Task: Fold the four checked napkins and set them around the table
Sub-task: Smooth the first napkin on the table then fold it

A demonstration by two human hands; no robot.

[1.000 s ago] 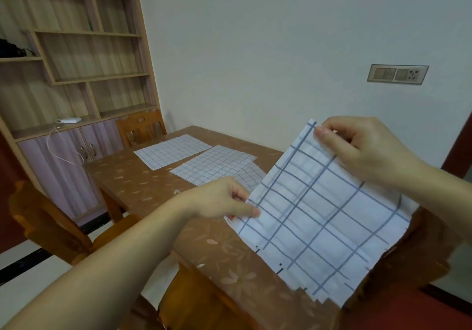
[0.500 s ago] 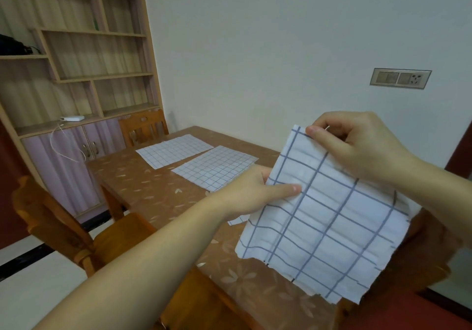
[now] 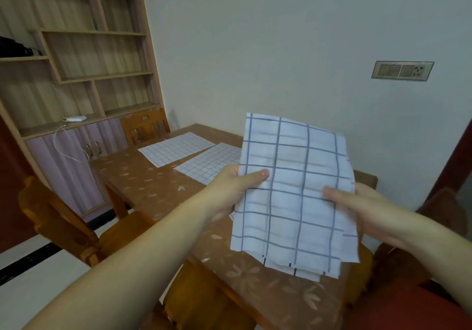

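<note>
White cloth with blue checks fills the right of centre: a folded napkin [image 3: 296, 194] held up in the air above the near end of the counter [image 3: 143, 184]. Left hand [image 3: 231, 191] takes its left edge, thumb over the front and fingers behind; right hand [image 3: 362, 209] pinches the right edge the same way (each grip is holding cloth). Layered edges show at its lower hem. Further up the counter two more checked napkins lie flat, one [image 3: 209, 162] partly hidden behind the held cloth, another [image 3: 176, 148] just beside it toward a wooden chair [image 3: 144, 125].
</note>
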